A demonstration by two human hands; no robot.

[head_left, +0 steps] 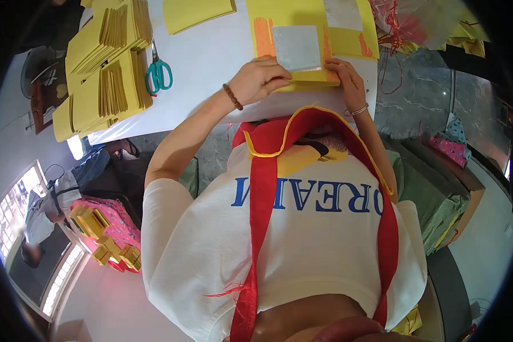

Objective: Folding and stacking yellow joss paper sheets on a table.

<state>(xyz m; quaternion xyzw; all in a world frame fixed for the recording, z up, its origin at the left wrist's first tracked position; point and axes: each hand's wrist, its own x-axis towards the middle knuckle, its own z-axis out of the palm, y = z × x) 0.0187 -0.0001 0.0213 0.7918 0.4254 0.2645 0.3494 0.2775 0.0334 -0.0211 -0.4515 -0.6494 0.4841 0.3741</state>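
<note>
A yellow joss paper sheet [261, 16] lies in front of me on the white table, with a silver foil square [296, 47] between orange stripes. Its near edge is turned up in a narrow fold. My left hand [260, 81], with a beaded bracelet at the wrist, pinches that edge near its left corner. At the right corner, my right hand [349, 82] grips the same edge between thumb and fingers; a thin bangle circles this wrist. Another foil-faced yellow sheet [353, 43] lies just beyond on the right.
Stacks of folded yellow paper [105, 74] fill the table's left side, beside teal-handled scissors [159, 74]. A yellow piece [196, 14] lies at the far middle. Red string [389, 28] hangs off the right edge. Another person [68, 194] sits at the left, near yellow bundles [91, 221].
</note>
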